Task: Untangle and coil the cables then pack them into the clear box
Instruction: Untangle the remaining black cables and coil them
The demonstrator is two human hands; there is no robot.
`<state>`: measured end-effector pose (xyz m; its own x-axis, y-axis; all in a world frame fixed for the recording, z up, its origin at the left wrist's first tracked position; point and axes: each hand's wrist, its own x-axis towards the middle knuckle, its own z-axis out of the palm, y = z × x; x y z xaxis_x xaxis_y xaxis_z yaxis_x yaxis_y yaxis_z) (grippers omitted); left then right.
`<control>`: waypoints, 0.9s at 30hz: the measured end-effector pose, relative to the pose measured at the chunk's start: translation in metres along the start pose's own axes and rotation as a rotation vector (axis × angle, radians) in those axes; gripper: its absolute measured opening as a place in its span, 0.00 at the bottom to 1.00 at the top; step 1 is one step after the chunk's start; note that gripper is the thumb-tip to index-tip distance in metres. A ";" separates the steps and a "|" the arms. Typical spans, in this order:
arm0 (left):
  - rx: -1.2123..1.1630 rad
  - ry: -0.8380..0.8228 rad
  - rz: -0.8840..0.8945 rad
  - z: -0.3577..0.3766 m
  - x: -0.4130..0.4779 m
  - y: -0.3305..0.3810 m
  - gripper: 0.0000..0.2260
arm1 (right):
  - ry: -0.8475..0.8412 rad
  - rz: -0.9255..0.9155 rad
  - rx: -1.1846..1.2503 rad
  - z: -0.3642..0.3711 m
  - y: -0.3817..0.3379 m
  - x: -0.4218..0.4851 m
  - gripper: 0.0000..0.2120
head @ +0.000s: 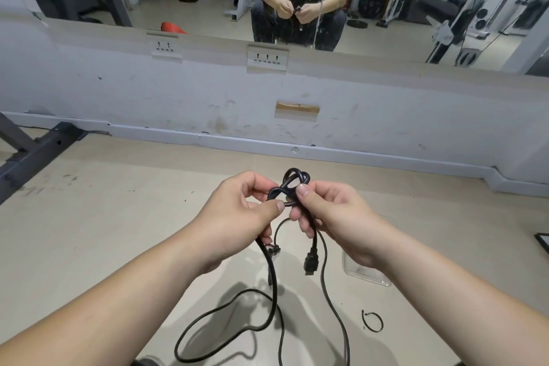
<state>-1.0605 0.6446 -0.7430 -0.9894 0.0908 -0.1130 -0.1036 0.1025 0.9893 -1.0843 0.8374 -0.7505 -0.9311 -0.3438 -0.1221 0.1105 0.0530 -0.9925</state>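
Note:
A knot of black cable (292, 184) is held up over the floor between both hands. My left hand (237, 217) pinches the knot's left loop between thumb and fingers. My right hand (329, 217) pinches its right side. From the knot several black strands hang down; one ends in a black plug (311, 263), and a thicker strand loops across the floor (208, 324). The clear box (367, 272) lies on the floor to the right, partly hidden behind my right wrist.
A small black cable tie ring (372, 319) lies on the floor right of the strands. A white wall with sockets (267, 60) and a mirror above it stands ahead. A dark metal frame (38, 154) crosses the floor at left. A dark flat object (542, 242) shows at the right edge.

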 end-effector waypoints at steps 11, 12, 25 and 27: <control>0.280 0.023 0.114 -0.004 -0.004 -0.008 0.07 | 0.039 0.078 -0.177 0.008 0.006 0.001 0.19; 0.361 0.048 0.185 -0.004 -0.004 -0.010 0.07 | 0.057 0.071 -0.202 0.010 0.006 0.001 0.20; 1.138 -0.042 0.368 0.009 -0.007 -0.004 0.04 | 0.086 0.072 -0.417 0.015 0.010 -0.003 0.22; 1.097 -0.024 0.371 0.010 -0.006 -0.005 0.06 | 0.154 0.048 -0.397 0.013 0.012 0.000 0.20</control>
<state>-1.0527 0.6536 -0.7483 -0.9373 0.3126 0.1543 0.3478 0.8690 0.3520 -1.0782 0.8262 -0.7626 -0.9725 -0.1898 -0.1348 0.0404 0.4329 -0.9005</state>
